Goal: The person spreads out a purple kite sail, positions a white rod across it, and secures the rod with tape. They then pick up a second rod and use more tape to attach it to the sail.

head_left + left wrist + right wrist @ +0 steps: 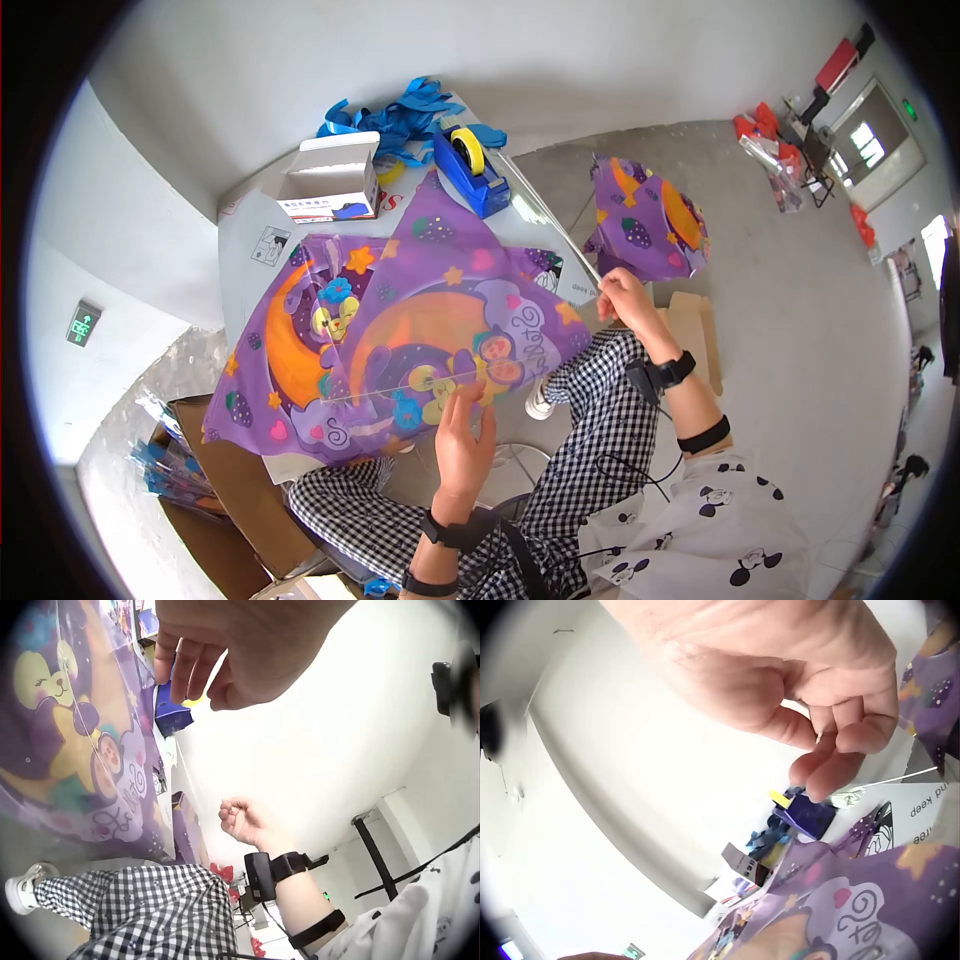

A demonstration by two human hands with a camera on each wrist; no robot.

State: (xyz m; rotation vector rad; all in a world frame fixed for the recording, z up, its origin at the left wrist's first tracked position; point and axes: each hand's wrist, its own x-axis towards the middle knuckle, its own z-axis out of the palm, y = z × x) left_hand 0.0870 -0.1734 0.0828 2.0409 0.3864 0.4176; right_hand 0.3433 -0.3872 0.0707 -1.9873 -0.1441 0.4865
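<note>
A purple, kite-shaped printed sheet [450, 250] with an orange moon and a cartoon bear lies over a second such sheet [270, 330] on the table. Thin pale rods cross the upper sheet. My left hand [465, 440] is at its near edge, fingers loosely bent, fingertips overlapping the print in the head view; the left wrist view shows nothing in their grasp. Off the table's right side, my right hand [632, 305] pinches a thin white rod between thumb and fingertips; a small white tip shows at the fingers [829, 776] in the right wrist view.
Thin white rods [540, 208] lie along the table's right edge beside a blue tape dispenser [470, 175]. A small white box [328, 190] and blue straps [400, 120] sit at the back. Another purple sheet [650, 220] is at right; a cardboard box [235, 480] stands at lower left.
</note>
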